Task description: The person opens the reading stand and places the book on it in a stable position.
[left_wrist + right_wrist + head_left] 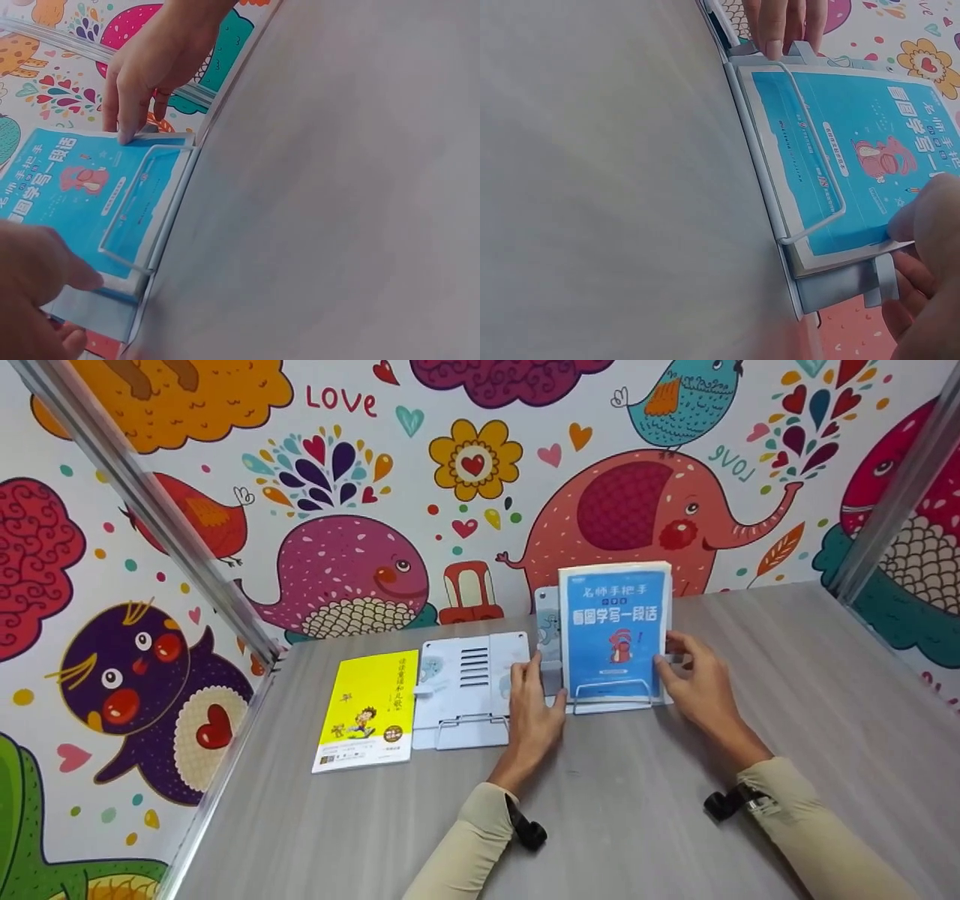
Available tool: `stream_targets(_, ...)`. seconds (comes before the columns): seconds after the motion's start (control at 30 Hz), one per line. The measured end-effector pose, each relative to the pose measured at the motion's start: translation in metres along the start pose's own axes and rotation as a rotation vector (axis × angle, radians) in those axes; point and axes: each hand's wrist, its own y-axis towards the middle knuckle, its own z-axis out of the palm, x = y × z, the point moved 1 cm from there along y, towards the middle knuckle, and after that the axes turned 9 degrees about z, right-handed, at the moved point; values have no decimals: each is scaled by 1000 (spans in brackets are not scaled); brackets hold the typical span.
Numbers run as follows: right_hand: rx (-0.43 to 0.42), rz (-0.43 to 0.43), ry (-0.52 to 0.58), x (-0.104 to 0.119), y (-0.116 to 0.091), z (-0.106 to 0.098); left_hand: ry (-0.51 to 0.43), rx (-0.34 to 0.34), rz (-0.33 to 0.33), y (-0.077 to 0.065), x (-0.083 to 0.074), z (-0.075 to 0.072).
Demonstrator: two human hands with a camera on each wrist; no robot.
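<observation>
A blue book (613,630) stands upright on a pale grey book stand (547,639), with a wire holder (613,688) across its lower cover. My left hand (534,671) grips the stand's left edge; its thumb (81,276) lies at the book's corner. My right hand (673,658) pinches the book's right edge against the stand. In the right wrist view its thumb (922,217) presses on the cover of the blue book (840,150), and the other fingers curl behind the stand. The left wrist view shows the blue book (67,191) between both hands.
A second grey book stand (466,686) lies flat to the left, and a yellow book (367,709) lies flat beside it. All rest on a grey table (637,810). Cartoon-patterned walls and metal frame posts (150,502) enclose the back and sides.
</observation>
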Motion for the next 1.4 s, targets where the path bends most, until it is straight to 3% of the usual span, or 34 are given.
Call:
stream_targets(0.23,-31,24,-2,-1,3,-8,-36,91,66,1,-4,0)
stream_targets(0.47,-55,27,6,4,2,-7,-71,153,65,1,-1,-10)
stream_targets(0.6,-156,-7,31,15,-4,-1,-92,141,69,-2,6,-23)
stream_targets(0.73,-216,-127,94,34,-12,12,-111,97,94,-7,17,-43)
stream_targets(0.87,-111,-231,143,60,-24,34,-105,37,114,-17,31,-70)
stream_targets(1.0,50,-261,139,80,-36,63,-60,-7,75,-30,46,-97)
stream_targets(1.2,323,-201,80,94,-47,107,26,-29,-40,-48,66,-132)
stream_targets(1.4,547,-141,-8,101,-53,144,80,-5,-132,-59,76,-149)
